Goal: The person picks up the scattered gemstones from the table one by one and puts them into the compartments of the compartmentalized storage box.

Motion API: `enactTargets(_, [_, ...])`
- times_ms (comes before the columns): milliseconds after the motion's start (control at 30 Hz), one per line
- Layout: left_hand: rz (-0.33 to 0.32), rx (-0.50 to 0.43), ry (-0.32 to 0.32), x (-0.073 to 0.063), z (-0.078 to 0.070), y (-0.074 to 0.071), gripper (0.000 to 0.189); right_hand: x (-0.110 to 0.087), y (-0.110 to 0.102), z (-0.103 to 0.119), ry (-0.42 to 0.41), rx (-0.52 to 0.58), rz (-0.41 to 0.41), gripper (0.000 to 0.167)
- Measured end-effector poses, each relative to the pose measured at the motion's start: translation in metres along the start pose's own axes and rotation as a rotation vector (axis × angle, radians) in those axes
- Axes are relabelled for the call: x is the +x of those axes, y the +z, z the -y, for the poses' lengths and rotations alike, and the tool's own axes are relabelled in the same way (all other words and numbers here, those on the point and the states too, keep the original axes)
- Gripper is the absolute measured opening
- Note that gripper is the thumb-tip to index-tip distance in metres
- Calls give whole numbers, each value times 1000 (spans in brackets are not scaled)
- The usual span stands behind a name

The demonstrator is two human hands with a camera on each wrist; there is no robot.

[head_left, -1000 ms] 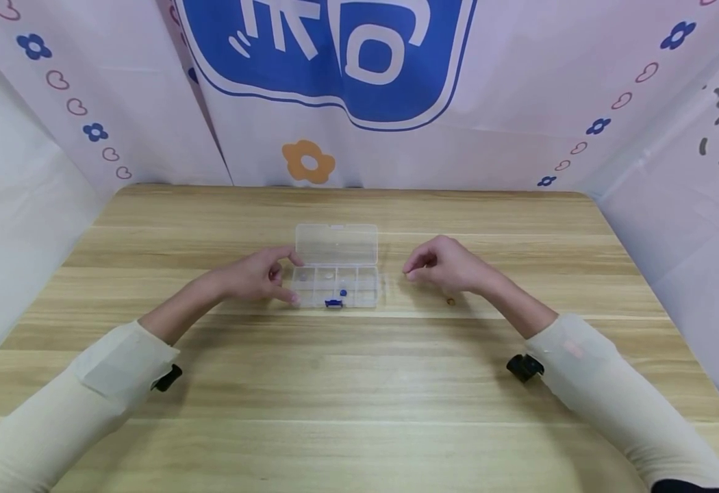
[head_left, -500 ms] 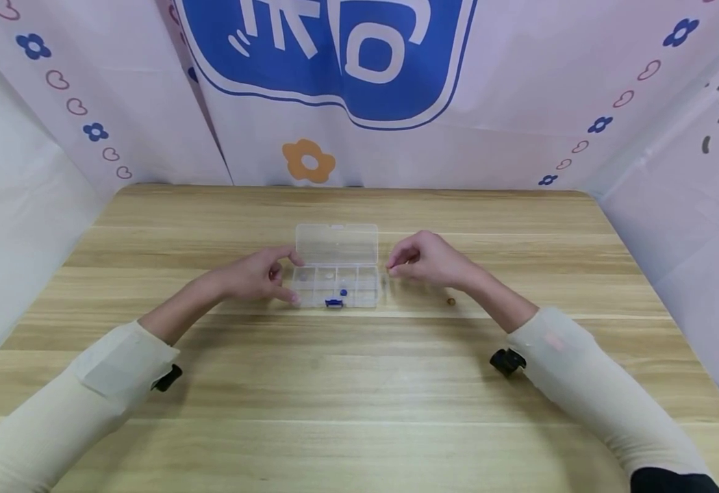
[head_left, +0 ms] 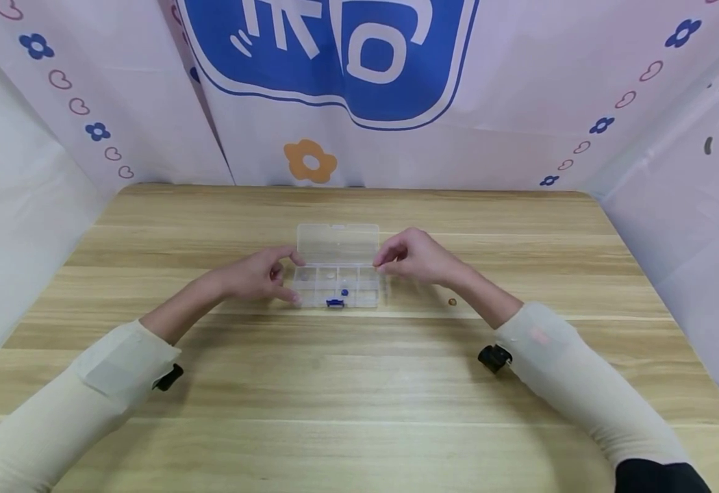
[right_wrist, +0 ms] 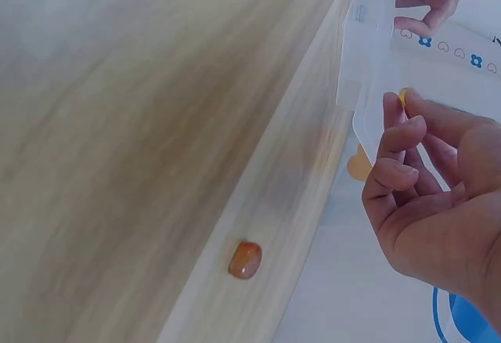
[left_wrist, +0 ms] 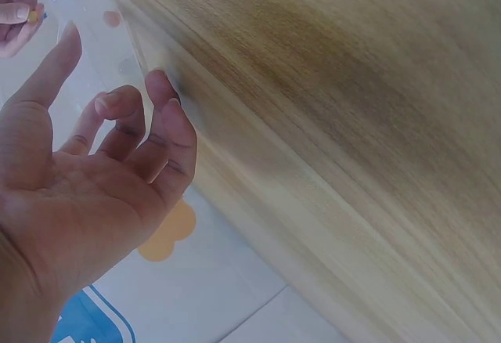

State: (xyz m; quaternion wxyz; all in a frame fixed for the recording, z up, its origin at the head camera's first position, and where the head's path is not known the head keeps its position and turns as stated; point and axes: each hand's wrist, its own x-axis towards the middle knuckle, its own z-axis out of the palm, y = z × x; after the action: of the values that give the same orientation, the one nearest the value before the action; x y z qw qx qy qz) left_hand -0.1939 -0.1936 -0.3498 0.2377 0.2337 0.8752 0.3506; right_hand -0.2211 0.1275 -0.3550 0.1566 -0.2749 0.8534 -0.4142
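A clear plastic compartment box (head_left: 368, 298) sits on the table, its lid (head_left: 337, 244) raised toward the back and a blue latch (head_left: 335, 302) at its front. Inside, a small blue bead (head_left: 344, 292) shows beside pale pieces. My left hand (head_left: 255, 276) holds the box's left end, thumb at the front corner and index finger at the rear one. At the back right corner, my right hand (head_left: 418, 257) pinches a small yellow-orange bead (right_wrist: 403, 97) between thumb and fingertip. A shiny orange-brown bead (right_wrist: 245, 260) lies on the wood right of the box.
The wooden table (head_left: 335, 383) ends at the back against a white printed cloth (head_left: 458, 157) with a blue emblem. White cloth (head_left: 674, 198) also stands at the sides. A black wrist camera (head_left: 494, 358) juts from the right sleeve.
My right hand has moved left with the yellow-orange bead, from beside the box to its back right corner. My left hand and the box have stayed in place.
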Motion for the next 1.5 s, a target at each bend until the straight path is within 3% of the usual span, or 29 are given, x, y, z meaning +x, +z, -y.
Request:
enactTargets(333, [7,9,11,2,5,0,55,10,6,6,16,-22,-2,4])
enactTargets(733, [6,5,-8,1,3,-1,56,11,7,6,-1,-65,-13,4])
enactTargets(1000, [3,-12,-8,-1,-1,0,56,10,7,7,29,-63,-4,5])
enactTargets(1267, [9,-28,-2,2,0,1,57,-4,-3,1,6,-90,-34,7])
enactTargets(1500, [7,-14,-7,2,1,1,57,-27,-18,-17,40,-113,-32,5])
